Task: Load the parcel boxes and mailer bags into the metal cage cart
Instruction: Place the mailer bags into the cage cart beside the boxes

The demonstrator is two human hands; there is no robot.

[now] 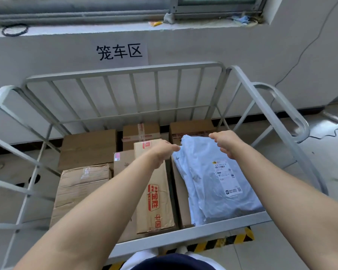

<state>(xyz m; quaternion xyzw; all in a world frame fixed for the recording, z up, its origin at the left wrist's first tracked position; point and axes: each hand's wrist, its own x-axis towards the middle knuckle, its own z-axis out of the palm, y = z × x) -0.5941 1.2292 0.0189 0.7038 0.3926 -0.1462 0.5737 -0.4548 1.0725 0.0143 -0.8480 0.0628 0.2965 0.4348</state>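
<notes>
The left hand reaches deep into the metal cage cart, fingertips drawn together at the far left corner of a pale mailer bag; from my seat it reads as a pinch on that corner. The right hand hangs over the bag's far right edge with its fingers curled downward. I see only the back of it, so I cannot tell whether it grips the bag or is merely above it.

From the head camera, the one view I have, the bag lies flat along the right side of the cart, label up, resting on a brown box whose side shows beneath it. I judge this bag as good as placed, with only the letting go left.

The rest of the cart floor is mostly covered. A long carton with red print lies down the middle, just beside the bag. A crumpled carton sits front left, with a plain carton behind it. A small box with a pink label is wedged between them and the long carton. Against the back bars stand a taped box and another brown box.

So one layer is roughly down, and I judge the loading well under way, with plenty of height free below the rails. No parcels waiting outside the cart are in view, so I cannot say how many remain. A sign hangs on the wall behind the cart.
</notes>
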